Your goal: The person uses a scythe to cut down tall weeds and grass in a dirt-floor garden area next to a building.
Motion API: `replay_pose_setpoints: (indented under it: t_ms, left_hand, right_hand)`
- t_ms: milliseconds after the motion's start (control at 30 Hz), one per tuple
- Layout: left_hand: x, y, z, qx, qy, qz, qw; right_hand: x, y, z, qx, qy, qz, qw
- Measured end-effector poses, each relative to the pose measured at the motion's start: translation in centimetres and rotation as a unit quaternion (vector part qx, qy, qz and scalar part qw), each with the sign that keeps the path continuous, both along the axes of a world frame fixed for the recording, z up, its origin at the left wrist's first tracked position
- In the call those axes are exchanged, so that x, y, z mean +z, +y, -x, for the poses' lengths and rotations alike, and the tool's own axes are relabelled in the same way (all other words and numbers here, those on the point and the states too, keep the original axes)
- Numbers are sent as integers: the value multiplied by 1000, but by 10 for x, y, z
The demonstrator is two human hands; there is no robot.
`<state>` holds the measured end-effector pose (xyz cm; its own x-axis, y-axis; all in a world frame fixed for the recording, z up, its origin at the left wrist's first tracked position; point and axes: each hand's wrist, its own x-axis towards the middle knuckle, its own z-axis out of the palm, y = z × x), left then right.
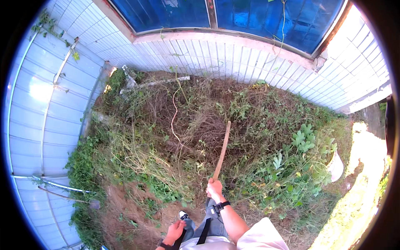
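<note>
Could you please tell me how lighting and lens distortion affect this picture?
Head view: a bright glare spot whitens the left panel wall; the sunlit ground strip at right is washed out; the fisheye bows the blue window's lower edge; the right hand and stick look reasonably sharp.

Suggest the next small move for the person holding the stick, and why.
I'd probably bring the left hand to the stick. Only the right hand grips it; the left is apart, with nothing visible in it. The stick points out toward dense, tangled weeds, where a second hand might give better control.
</note>
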<state>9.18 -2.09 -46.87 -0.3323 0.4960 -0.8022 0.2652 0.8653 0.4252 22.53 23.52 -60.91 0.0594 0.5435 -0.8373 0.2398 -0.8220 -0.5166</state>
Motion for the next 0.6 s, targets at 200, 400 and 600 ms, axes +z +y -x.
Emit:
replay_pose_setpoints:
  t_ms: [200,400,600]
  left_hand:
    - [-29,190,-37,118,-393,5,912]
    - [-16,177,-143,37,-532,32,846]
    - [-27,56,-128,143,-524,65,837]
  right_hand:
    - [140,-47,-110,32,-10,12,999]
    - [220,-184,-123,72,-70,-27,995]
    - [274,-298,-79,153,-34,-34,987]
